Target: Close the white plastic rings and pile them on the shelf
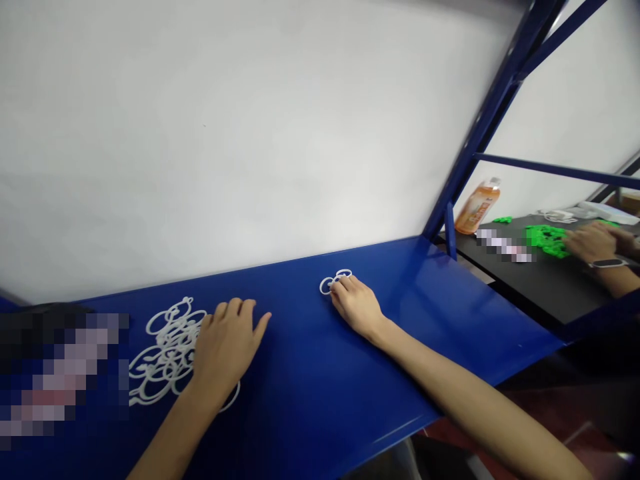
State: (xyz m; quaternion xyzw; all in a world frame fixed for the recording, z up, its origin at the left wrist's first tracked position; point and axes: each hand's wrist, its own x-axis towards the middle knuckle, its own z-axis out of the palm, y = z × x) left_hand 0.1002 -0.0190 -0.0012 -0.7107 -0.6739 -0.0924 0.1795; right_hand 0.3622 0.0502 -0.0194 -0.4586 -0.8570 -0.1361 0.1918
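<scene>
At the far left end of the blue table (300, 373) is a dark thing (55, 310), partly blurred, so I cannot tell what it is. Next, on the left part of the blue table, is the pile (165, 360). It is made of many white rings. They lie flat, one over another, all in a jumble.

The left hand (225, 343) is over the right side of the pile, palm down. Its fingers are loose and a bit bent, and the thumb sticks out away from them. The palm hides what is under it, so I cannot tell if it touches the rings there. One ring pokes out below the wrist.

Near the back edge of the blue table, right of its middle, are a few small rings (326, 285), white too. The right hand (357, 303) is on them with its fingers bent down. The fingertips are hidden, so I cannot tell if they pinch a ring or just touch it.

At the right end of the blue table stands a blue post (485, 120). Past that end is a black table (530, 287). On it are an orange bottle (477, 207), a green pile (547, 240) and a white cord (557, 215). Another person's hand (593, 243) is at the green pile, with a band (607, 263) on the wrist.
</scene>
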